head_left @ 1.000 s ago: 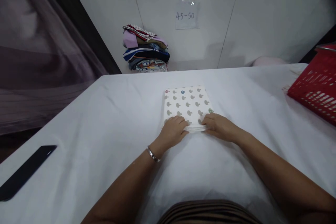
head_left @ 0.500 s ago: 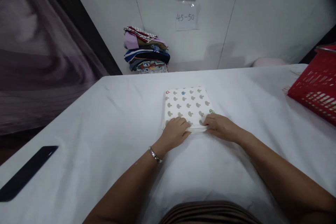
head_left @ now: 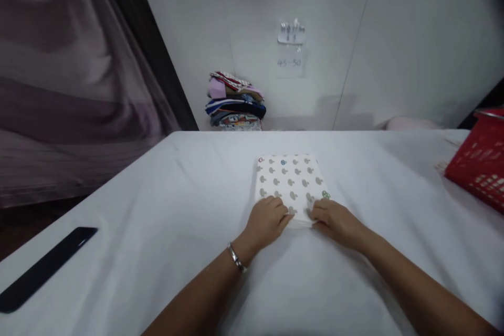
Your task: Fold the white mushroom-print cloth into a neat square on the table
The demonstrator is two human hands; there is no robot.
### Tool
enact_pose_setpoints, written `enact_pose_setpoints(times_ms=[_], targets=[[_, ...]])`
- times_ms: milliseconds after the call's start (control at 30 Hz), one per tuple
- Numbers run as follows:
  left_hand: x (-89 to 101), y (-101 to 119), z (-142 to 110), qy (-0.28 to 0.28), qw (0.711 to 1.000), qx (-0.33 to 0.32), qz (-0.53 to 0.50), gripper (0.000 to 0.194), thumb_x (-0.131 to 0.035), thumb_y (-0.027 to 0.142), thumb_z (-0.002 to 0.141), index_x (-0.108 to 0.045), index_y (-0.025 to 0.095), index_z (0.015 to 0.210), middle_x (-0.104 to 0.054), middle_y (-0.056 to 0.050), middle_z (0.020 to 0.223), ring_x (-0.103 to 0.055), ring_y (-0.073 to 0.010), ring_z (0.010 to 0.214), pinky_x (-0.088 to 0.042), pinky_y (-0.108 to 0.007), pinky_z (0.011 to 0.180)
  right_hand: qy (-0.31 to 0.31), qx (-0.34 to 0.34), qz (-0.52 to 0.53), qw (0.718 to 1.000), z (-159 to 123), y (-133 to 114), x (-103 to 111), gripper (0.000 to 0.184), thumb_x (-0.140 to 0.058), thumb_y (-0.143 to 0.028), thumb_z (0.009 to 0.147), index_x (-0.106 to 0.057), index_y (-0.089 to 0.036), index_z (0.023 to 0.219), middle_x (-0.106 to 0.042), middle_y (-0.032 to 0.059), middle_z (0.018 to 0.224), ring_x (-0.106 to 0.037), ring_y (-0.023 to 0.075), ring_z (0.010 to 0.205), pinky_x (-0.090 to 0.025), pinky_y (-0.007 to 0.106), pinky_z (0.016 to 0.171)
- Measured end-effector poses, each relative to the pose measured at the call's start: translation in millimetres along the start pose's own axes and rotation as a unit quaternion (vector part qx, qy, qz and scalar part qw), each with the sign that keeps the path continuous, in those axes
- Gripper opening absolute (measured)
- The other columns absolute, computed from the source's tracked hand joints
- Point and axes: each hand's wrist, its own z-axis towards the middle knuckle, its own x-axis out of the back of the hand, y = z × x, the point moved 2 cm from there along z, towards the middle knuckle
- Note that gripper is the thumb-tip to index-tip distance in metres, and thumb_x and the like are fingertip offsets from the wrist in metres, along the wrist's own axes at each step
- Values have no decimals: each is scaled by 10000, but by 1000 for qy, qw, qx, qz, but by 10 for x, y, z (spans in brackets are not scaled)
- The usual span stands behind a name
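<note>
A folded white cloth (head_left: 291,178) printed with grey mushroom shapes, plus a few coloured ones, lies flat in the middle of the white-covered table. My left hand (head_left: 270,220) pinches the near edge of the cloth toward its left corner, thumb below and fingers on top. At the right part of the same edge, my right hand (head_left: 334,220) grips the cloth with curled fingers. Between the two hands the front fold shows as a slightly loose white strip. A silver bracelet (head_left: 237,257) circles my left wrist.
A red plastic basket (head_left: 478,163) stands at the table's right side. On the left lies a long dark flat object (head_left: 47,268). Behind the table's far edge a pile of folded fabrics (head_left: 236,102) rests against the wall, below handwritten paper signs (head_left: 291,47).
The camera has tilted up, so everything sits lower in view. Both hands keep their grip on the cloth's near edge, which looks looser and slightly lifted between them.
</note>
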Motion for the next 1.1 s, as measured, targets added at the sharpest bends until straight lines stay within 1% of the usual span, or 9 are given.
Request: enact_pose_setpoints(times_ms=[167, 333, 433, 567, 700, 800, 867, 1000, 1100], targets=[[-20, -11, -15, -30, 994, 103, 17, 212, -536, 335, 873, -545, 181, 728, -586, -16, 800, -532, -168, 770, -397, -291, 670, -23, -41, 6, 999, 0, -52, -31, 146, -488, -98, 783, -476, -196, 675, -561, 18, 741, -502, 169, 708, -348, 269, 598], [-44, 27, -24, -54, 990, 130, 1, 163, -548, 323, 859, -553, 182, 778, -605, -26, 839, -555, -183, 818, -408, -292, 709, -47, -88, 23, 995, 40, -102, 34, 139, -499, -74, 710, -496, -202, 658, -560, 2, 699, -508, 156, 658, -347, 261, 572], [-54, 29, -24, -48, 991, 128, -6, 150, -549, 316, 854, -560, 184, 783, -613, -27, 861, -565, -186, 834, -416, -294, 721, -39, -94, 70, 992, 146, -114, 115, 109, -492, -173, 792, -554, -220, 715, -596, 2, 712, -532, 153, 639, -394, 265, 564], [-11, 2, -18, -59, 989, 134, -24, 174, -533, 329, 858, -572, 189, 764, -621, -24, 834, -578, -186, 821, -432, -300, 727, 69, -30, 68, 995, 282, -98, -48, 271, -413, -316, 894, -597, -223, 1070, -618, 94, 1133, -560, 231, 1051, -457, 384, 861], [60, -89, -22, -23, 987, 153, -38, 197, -421, 261, 908, -594, 198, 839, -635, -36, 909, -581, -185, 894, -454, -321, 778, 27, -38, 0, 999, 242, -50, -481, 442, -349, -330, 918, -478, -198, 1319, -408, 117, 1427, -329, 275, 1332, -283, 501, 1065], [15, -190, -41, 44, 986, 159, -5, 273, -397, 237, 910, -551, 206, 1133, -518, -82, 1284, -409, -231, 1239, -334, -432, 1016, -23, -55, 26, 998, 218, -14, -538, 486, -309, -380, 940, -408, -207, 1383, -307, 90, 1483, -230, 252, 1377, -221, 492, 1102], [-94, -262, -57, 17, 983, 181, -5, 394, -396, 282, 906, -453, 200, 1287, -348, -86, 1452, -221, -248, 1369, -221, -486, 1090, -27, -65, 53, 996, 280, 42, -428, 505, -310, -434, 938, -401, -226, 1389, -282, 75, 1493, -206, 248, 1384, -223, 478, 1104], [-275, -344, -83, -44, 974, 221, -30, 479, -301, 341, 924, -360, 186, 1373, -203, -62, 1524, -86, -228, 1412, -197, -486, 1109, 21, -159, 4, 987, 500, 321, -255, 582, -296, -484, 930, -306, -195, 1435, -195, 86, 1522, -107, 253, 1404, -157, 488, 1114], [-286, -340, -89, -37, 975, 216, -39, 481, -282, 335, 923, -372, 171, 1366, -216, -62, 1520, -83, -217, 1413, -240, -445, 1103, -3, -256, -43, 966, 555, 584, -382, 644, -265, -502, 928, -256, -120, 1446, -184, 127, 1522, -100, 265, 1405, -199, 491, 1096]])
